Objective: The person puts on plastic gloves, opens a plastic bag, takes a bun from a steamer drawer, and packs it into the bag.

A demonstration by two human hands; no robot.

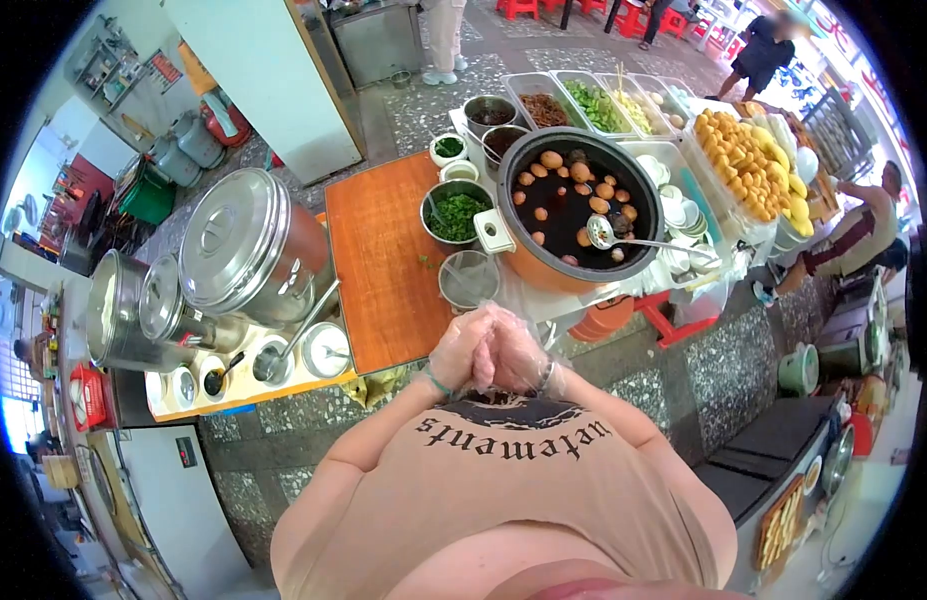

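Note:
In front of my chest my left hand [459, 350] and my right hand [524, 352] are pressed together, both in clear plastic gloves. Their fingers are closed against each other, and no object shows between them. Just beyond them sits a translucent, nearly empty container [469, 279]. Behind it is a metal bowl of chopped green herbs [457, 215]. To the right stands a large pot [546, 277] of dark broth with brown eggs [551, 160]. A slotted ladle [601, 231] rests over its rim.
A brown wooden board [383, 270] lies left of the pot. Lidded steel pots [238, 240] and small sauce bowls [326, 350] line the left counter. Vegetable tubs [593, 103] and piled yellow food [738, 165] stand at the back. One person [763, 50] stands far right.

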